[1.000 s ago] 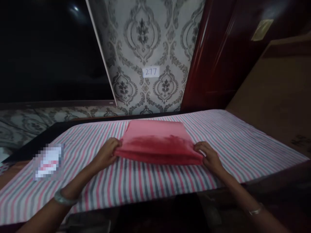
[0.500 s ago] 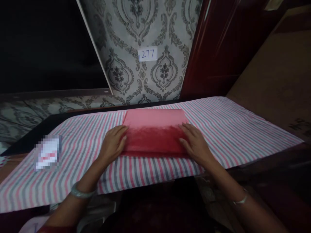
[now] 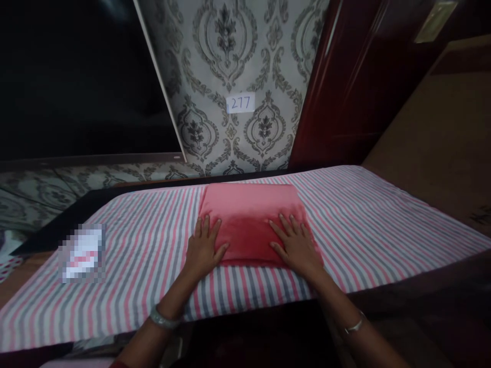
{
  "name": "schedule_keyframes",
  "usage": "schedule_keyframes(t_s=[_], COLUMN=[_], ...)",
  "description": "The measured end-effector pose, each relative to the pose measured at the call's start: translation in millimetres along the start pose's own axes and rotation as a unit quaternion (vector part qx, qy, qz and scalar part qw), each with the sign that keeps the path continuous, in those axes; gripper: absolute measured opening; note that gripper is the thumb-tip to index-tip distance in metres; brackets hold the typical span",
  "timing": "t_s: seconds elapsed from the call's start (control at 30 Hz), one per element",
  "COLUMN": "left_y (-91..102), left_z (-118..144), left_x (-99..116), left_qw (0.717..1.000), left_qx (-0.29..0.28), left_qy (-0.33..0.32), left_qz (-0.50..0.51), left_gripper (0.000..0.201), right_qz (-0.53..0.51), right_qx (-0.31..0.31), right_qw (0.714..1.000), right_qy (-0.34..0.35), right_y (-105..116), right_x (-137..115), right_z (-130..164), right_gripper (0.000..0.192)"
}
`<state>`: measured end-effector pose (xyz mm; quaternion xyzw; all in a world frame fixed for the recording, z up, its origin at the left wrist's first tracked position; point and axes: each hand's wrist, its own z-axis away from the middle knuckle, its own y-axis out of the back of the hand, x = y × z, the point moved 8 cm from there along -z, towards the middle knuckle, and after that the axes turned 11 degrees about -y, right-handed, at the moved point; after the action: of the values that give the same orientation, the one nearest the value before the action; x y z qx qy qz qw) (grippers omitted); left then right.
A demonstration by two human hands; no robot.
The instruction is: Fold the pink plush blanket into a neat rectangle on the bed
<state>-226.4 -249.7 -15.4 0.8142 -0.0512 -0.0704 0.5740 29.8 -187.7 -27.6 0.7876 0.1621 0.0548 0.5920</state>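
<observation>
A folded pink-red cloth lies flat in the middle of a table covered with a pink, grey and white striped sheet. My left hand rests palm down on the cloth's near left corner, fingers spread. My right hand lies flat on the near right part of the cloth, fingers apart. Neither hand grips anything. Both wrists wear bangles.
A blurred white and red item sits on the sheet at the left. Behind the table are patterned wallpaper with a paper label reading 277, a dark screen at left and a dark red door at right.
My hands let go of the cloth's near edge corners and moved inward onto its top, now pressing flat. The cloth lies flatter than before.
</observation>
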Motion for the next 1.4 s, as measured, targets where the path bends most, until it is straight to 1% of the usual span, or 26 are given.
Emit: schedule_keyframes(t_s=[0.1, 0.17, 0.27, 0.33, 0.43, 0.53, 0.6, 0.67, 0.77, 0.87, 1.03, 1.2, 1.4], left_y=[4.7, 6.3, 11.1, 19.8, 38.4, 49.3, 45.1, 31.6, 7.9, -3.5, -4.6, -3.5, -0.8], left_z=[-1, 0, 1, -1, -13, -31, -38, -40, -34, -29, -29, -29, -30], left_x=[-1, -2, -5, -4, 11, 37, 51, 58, 59, 56, 54, 54, 56], left_qw=[1.0, 1.0, 1.0, 1.0, 0.999, 0.996, 0.995, 0.996, 0.998, 0.998, 0.998, 0.997, 0.998], left_qx=[0.015, 0.015, 0.009, 0.015, 0.043, 0.068, 0.07, 0.056, 0.032, 0.03, 0.034, 0.047, 0.04], left_qy=[-0.007, -0.008, 0.0, 0.006, -0.015, -0.062, -0.075, -0.067, -0.048, -0.046, -0.051, -0.046, -0.05], left_qz=[0.009, 0.016, 0.025, 0.021, 0.01, 0.007, 0.004, 0.003, -0.005, -0.024, -0.032, -0.027, -0.026], left_gripper=[0.067, 0.066, 0.063, 0.061, 0.053, 0.051, 0.054, 0.06, 0.063, 0.063, 0.063, 0.064, 0.062], right_qz=[-0.023, -0.038, -0.059, -0.077, -0.114, -0.135, -0.131, -0.127, -0.126, -0.136, -0.161, -0.151, -0.156], right_qx=[0.016, 0.02, 0.002, -0.005, 0.002, -0.001, -0.01, -0.026, -0.041, -0.036, -0.036, -0.033, -0.032], right_qw=[1.0, 0.999, 0.998, 0.997, 0.993, 0.991, 0.991, 0.992, 0.991, 0.99, 0.986, 0.988, 0.987], right_qy=[0.013, 0.016, 0.007, -0.003, 0.0, 0.017, 0.014, 0.005, 0.002, 0.006, 0.008, 0.008, 0.0], right_y=[2, 3, 7, 16, 36, 48, 45, 35, 16, 5, 4, 5, 7], right_x=[-2, -1, 0, -4, -21, -41, -47, -46, -41, -38, -38, -38, -37], right_z=[-2, -3, -2, -1, 0, -2, -5, -6, -3, 0, 0, 0, 0], right_gripper=[0.058, 0.059, 0.059, 0.059, 0.054, 0.05, 0.051, 0.055, 0.063, 0.065, 0.064, 0.066, 0.064])
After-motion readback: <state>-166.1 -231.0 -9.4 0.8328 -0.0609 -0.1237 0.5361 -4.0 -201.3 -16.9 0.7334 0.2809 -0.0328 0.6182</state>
